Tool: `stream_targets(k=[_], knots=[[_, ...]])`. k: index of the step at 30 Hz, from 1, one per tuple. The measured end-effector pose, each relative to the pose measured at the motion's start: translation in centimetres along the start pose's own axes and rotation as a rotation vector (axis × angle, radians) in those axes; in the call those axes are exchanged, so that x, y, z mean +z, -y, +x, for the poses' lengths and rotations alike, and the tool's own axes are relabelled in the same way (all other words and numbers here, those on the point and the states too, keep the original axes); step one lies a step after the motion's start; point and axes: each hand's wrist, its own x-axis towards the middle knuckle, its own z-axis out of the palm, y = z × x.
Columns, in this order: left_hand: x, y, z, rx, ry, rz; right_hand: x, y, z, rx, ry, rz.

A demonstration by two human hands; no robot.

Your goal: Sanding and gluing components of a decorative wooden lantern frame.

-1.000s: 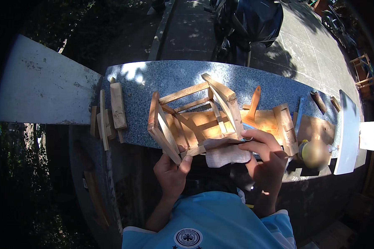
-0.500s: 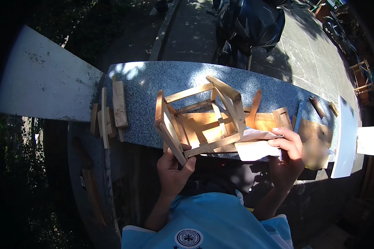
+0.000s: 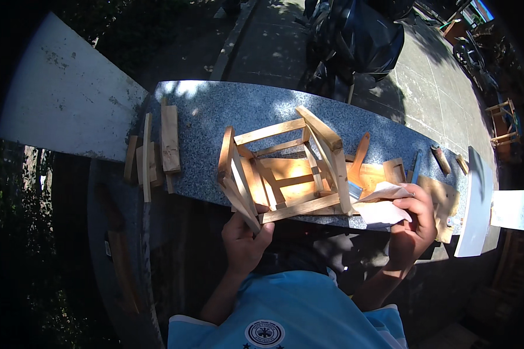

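A small wooden frame (image 3: 300, 210) of pale slats, shaped like a little stool, is tilted above the near edge of the speckled table (image 3: 215, 104). My left hand (image 3: 245, 237) grips its near left corner, thumb in front and fingers behind. In my right hand (image 3: 414, 224) is a folded pale sheet (image 3: 384, 216) that looks like sandpaper, pinched between thumb and fingers. The sheet's left edge lies close against the frame's right leg; whether they touch I cannot tell. Through the frame's openings shows an orange-brown board (image 3: 294, 168) on the table.
A brush with an orange handle (image 3: 361, 150) lies just behind the frame's right side. Wood blocks (image 3: 170, 136) are stacked at the table's left end. Rightward are a flat wood piece (image 3: 439, 195), a short stick (image 3: 441, 160) and a white panel (image 3: 475, 203). A covered motorbike (image 3: 355, 41) stands beyond.
My right hand has drawn the sheet rightward, off the end of the frame's near slat. My left hand keeps its grip on the corner, and the frame has barely moved.
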Motion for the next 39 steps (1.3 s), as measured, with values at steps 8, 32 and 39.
stream_targets(k=[8,32,39], knots=[[-0.1,0.2,0.0,0.004,0.024,-0.05,0.5,0.5,0.4,-0.108,-0.014,-0.023],[-1.7,1.7,-0.1,0.045,0.04,-0.219,7.3,4.8,-1.4,-0.36,0.474,-0.18],[-1.8,0.9,0.2,0.062,0.183,-0.207,7.8,5.4,-1.0,-0.442,0.566,-0.259]])
